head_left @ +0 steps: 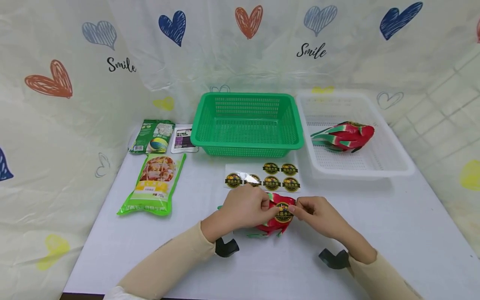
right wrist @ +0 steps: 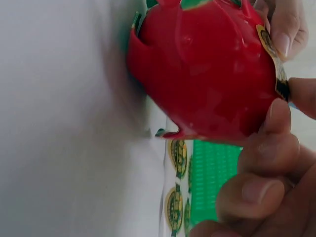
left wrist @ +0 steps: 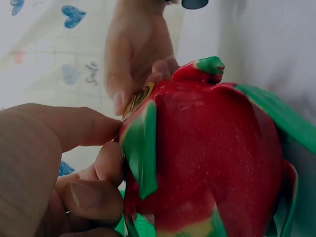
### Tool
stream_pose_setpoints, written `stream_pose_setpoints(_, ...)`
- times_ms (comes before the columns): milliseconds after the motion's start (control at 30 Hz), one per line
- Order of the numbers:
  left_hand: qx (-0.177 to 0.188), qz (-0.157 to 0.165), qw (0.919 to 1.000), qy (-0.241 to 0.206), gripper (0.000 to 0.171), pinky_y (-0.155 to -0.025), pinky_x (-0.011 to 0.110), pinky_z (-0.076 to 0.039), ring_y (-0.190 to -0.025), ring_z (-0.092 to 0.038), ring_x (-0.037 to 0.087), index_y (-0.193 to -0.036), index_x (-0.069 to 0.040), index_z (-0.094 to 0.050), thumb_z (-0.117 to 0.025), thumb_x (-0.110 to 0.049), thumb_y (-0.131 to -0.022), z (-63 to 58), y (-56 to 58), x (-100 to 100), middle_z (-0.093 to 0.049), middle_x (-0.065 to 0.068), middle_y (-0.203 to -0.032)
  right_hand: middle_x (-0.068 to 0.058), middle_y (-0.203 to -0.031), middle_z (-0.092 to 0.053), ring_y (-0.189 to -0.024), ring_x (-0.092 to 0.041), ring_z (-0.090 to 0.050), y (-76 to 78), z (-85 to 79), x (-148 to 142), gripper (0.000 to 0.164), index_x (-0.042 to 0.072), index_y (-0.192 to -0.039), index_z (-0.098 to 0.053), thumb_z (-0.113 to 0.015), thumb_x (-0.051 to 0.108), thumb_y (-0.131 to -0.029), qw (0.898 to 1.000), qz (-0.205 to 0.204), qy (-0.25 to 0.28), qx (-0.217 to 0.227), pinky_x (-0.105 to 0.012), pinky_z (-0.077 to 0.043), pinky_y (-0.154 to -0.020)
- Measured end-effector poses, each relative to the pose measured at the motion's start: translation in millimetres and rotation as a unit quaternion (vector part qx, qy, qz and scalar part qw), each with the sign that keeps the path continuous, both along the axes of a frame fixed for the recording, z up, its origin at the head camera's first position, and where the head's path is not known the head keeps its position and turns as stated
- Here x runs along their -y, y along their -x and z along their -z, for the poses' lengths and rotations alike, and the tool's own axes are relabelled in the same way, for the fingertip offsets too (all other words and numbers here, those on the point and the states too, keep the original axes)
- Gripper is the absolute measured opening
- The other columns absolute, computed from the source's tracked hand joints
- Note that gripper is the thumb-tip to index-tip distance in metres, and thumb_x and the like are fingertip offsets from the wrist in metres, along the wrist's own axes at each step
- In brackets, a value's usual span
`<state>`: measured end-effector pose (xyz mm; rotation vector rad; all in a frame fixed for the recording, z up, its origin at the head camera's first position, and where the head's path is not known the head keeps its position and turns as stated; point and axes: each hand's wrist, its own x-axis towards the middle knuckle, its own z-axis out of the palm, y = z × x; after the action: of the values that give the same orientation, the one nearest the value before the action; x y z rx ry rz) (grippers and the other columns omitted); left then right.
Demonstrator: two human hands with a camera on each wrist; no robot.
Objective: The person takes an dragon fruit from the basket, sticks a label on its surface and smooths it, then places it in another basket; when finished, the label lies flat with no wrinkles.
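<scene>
A red dragon fruit (left wrist: 207, 153) with green-tipped scales lies on the table in front of the person. On its upper side is a round black-and-gold sticker (head_left: 283, 213), and part of its edge stands off the skin in the right wrist view. The left hand (head_left: 243, 208) pinches the sticker's left edge, its thumb on top and its curled fingers against the fruit. From the other side, the right hand (head_left: 324, 216) pinches the right edge between thumb and index finger. The left hand and forearm hide much of the fruit's leafy end in the head view.
Just behind the fruit lies a sticker sheet (head_left: 243, 168) with several round stickers. A green basket (head_left: 247, 151) stands farther back. To its right, a white basket (head_left: 363, 171) holds another dragon fruit (head_left: 346, 136). Food packets (head_left: 155, 183) lie at the left.
</scene>
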<state>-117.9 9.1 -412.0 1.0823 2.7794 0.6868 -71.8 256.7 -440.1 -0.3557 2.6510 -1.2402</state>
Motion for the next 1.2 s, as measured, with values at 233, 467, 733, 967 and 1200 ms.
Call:
stream_pose_setpoints(233, 0.031, 0.008, 0.9995, 0.005, 0.054, -0.04, 0.018, -0.022, -0.046, -0.041, 0.001, -0.052, -0.025, -0.047, -0.075, -0.05, -0.091, -3.8, 1.8, 3.9, -0.04, -0.016, -0.046, 0.011, -0.067, -0.048, -0.061, -0.003, -0.044, -2.9, 8.7, -7.6, 0.028, 0.019, -0.077, -0.056, -0.073, 0.023, -0.098, 0.999, -0.03, 0.031, -0.009, -0.023, -0.038, -0.053)
stream_pose_setpoints(467, 0.066, 0.033, 0.9971, 0.014, 0.054, -0.041, 0.019, -0.026, -0.048, -0.044, 0.001, -0.051, -0.025, -0.05, -0.076, -0.053, -0.09, -9.5, 7.8, 3.8, -0.042, -0.017, -0.046, 0.012, -0.067, -0.048, -0.061, 0.0, -0.043, -7.6, 12.2, -10.4, 0.027, 0.021, -0.077, -0.057, -0.076, 0.02, -0.096, 0.998, -0.02, 0.041, -0.045, -0.022, -0.038, -0.052)
stream_pose_setpoints(733, 0.175, 0.05, 0.9822, -0.045, 0.047, -0.048, 0.022, -0.03, -0.047, -0.04, 0.004, -0.06, -0.019, -0.065, -0.066, -0.046, -0.099, -20.8, 50.3, 1.5, -0.047, -0.01, -0.049, 0.005, -0.111, -0.063, -0.092, -0.015, -0.057, -10.2, 11.1, 1.1, 0.044, 0.018, -0.123, -0.062, -0.085, 0.017, -0.086, 0.981, 0.022, 0.011, -0.192, -0.031, -0.051, -0.074)
stream_pose_setpoints(967, 0.208, -0.005, 0.9707, -0.12, 0.028, -0.061, 0.026, -0.046, -0.066, -0.057, 0.014, -0.092, -0.018, -0.077, -0.061, -0.037, -0.104, -31.4, 105.4, -24.1, -0.076, 0.004, -0.089, 0.005, -0.149, -0.056, -0.137, -0.02, -0.054, -12.6, 8.1, 19.8, 0.078, 0.021, -0.149, -0.053, -0.089, 0.043, -0.082, 0.982, -0.025, -0.038, -0.186, -0.051, -0.056, -0.104)
stream_pose_setpoints(1200, 0.259, -0.08, 0.9441, -0.188, 0.031, -0.077, 0.033, -0.058, -0.099, -0.071, 0.023, -0.124, -0.011, -0.075, -0.061, -0.033, -0.106, -37.1, 151.9, -66.2, -0.077, 0.007, -0.11, -0.001, -0.143, -0.062, -0.132, -0.022, -0.059, -15.6, 6.1, 40.2, 0.092, 0.017, -0.149, -0.054, -0.092, 0.052, -0.073, 0.969, -0.027, -0.091, -0.229, -0.046, -0.058, -0.103)
